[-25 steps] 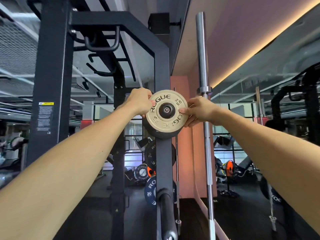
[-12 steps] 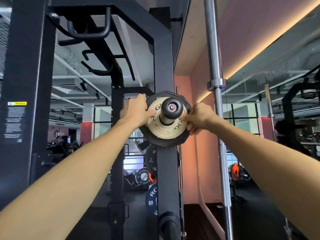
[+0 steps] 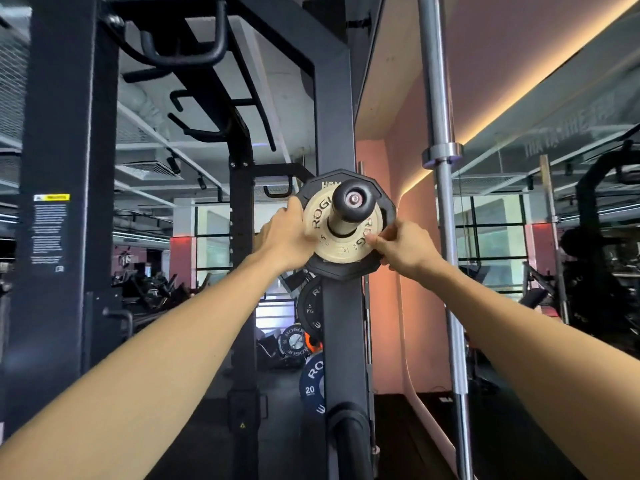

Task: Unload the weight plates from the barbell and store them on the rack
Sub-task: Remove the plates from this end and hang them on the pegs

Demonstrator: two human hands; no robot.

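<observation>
A small cream weight plate marked ROGUE sits on a storage peg of the black rack upright, pressed against a larger black plate behind it. My left hand grips the cream plate's left rim. My right hand pinches its right rim with fingertips. The peg's black end cap sticks out toward me through the plate's hole. A steel barbell stands upright just right of the rack.
Lower on the same upright hang a black 5 kg plate and a blue 20 plate. Another peg juts out near the bottom. A second rack post stands at left. A mirror wall is on the right.
The cream plate has slid further back along the peg until it lies against the black plate. Both hands stayed on its rim and moved forward with it.
</observation>
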